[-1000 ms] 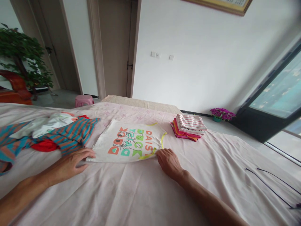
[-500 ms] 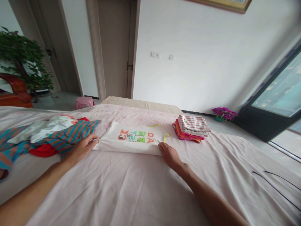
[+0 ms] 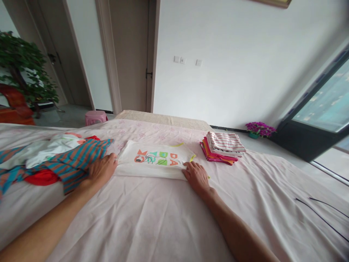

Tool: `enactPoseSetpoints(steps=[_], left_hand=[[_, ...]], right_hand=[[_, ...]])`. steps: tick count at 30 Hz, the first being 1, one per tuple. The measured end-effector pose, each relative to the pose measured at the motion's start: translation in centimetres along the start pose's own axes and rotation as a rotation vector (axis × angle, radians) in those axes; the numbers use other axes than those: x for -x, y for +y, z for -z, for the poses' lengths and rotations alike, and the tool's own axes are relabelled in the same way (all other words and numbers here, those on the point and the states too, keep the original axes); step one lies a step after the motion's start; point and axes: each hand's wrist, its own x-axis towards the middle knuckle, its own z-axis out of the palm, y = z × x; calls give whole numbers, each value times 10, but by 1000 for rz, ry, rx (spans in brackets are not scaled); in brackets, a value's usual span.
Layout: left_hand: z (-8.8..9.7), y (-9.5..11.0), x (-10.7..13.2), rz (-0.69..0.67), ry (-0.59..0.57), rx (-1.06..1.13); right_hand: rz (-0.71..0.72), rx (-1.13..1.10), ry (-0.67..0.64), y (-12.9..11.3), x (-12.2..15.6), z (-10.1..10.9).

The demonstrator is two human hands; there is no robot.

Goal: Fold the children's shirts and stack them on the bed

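Note:
A white children's T-shirt [image 3: 152,171] with yellow trim and a colourful print lies sideways in front of me, its near side folded over in a strip. My left hand [image 3: 105,169] is closed on the hem end of that strip, with the fingertips partly hidden. At the neck end, my right hand [image 3: 196,177] rests on the cloth with its fingers a little apart. A bit of yellow trim shows just beyond its outer side. Close behind my left hand lies a loose heap of clothes with a blue-and-brown striped garment [image 3: 81,160].
A folded clothes stack [image 3: 225,143], striped on top, sits right of the T-shirt. Under everything spreads a wrinkled pink bedsheet [image 3: 152,218]. Dark cords [image 3: 319,214] lie at the right. Beyond the bed are a pink stool [image 3: 96,117] and purple flowers [image 3: 260,129].
My left hand has come forward and right along the hem. The right hand has loosened from its pinch and lies flatter on the shirt. The folded strip has settled lower.

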Motion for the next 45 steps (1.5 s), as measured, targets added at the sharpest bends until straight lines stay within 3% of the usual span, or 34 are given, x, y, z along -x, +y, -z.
enactPoseSetpoints(steps=[4, 8, 10, 18, 23, 26, 28, 31, 35, 38, 41, 45], left_hand=[[6, -7, 11, -254, 249, 48], [11, -18, 26, -614, 168, 224], [11, -21, 31, -685, 101, 215], [13, -6, 33, -563, 143, 94], [15, -19, 66, -600, 132, 120], [17, -20, 85, -552, 106, 145], [23, -7, 90, -496, 99, 179], [31, 31, 85, -493, 74, 278], [27, 88, 69, -588, 33, 302], [11, 107, 55, -605, -9, 232], [-3, 101, 43, -563, -33, 188], [-14, 72, 30, -422, -51, 162]], right_hand=[[130, 23, 81, -4, 9, 14], [347, 12, -45, -12, 24, 24], [377, 44, -93, -14, 28, 23], [316, 121, -118, -8, 10, 16], [377, 52, -113, 0, 36, 27], [390, -44, -139, -1, 52, 41], [373, -137, -125, -8, 54, 50], [415, -236, -112, -30, 43, 54], [509, -187, -154, -68, 22, 26], [508, -107, -171, -86, 10, -6], [478, -52, -121, -87, 3, -30], [421, 0, -73, -70, -4, -39]])
